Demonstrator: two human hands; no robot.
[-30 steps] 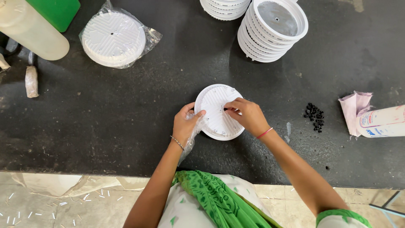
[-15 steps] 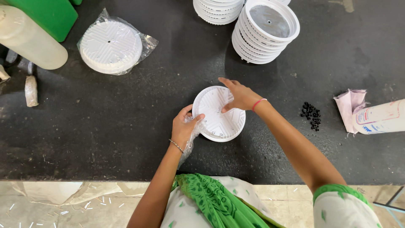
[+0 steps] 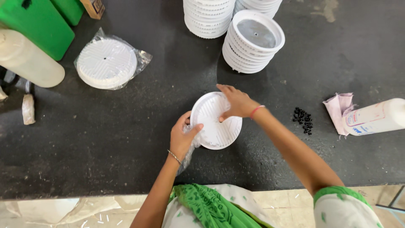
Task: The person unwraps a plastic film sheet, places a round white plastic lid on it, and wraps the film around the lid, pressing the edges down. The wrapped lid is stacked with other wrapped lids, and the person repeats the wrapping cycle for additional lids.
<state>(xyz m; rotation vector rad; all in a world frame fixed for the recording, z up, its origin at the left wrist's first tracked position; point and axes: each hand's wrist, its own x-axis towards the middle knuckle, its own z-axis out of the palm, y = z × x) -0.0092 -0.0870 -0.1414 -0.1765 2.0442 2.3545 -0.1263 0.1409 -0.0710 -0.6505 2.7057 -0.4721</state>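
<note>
A round white plastic disc (image 3: 216, 121) is lying near the front middle of the dark, rough-looking table (image 3: 105, 139), its ridged, slotted face showing. It is looking light, thin and stiff, probably a little slick, so the raised rim seems the safest place to take hold. The left hand (image 3: 182, 137) is pinching that rim at the disc's left edge, thumb on top, with a scrap of clear plastic wrap (image 3: 189, 154) bunched beneath the palm. The right hand (image 3: 238, 102) is resting flat on the top edge, fingers stretched and close together. Beyond are standing stacks of white discs (image 3: 252, 41), a bagged stack (image 3: 107, 63) lying to the left, small black beads (image 3: 303, 120) sitting to the right.
</note>
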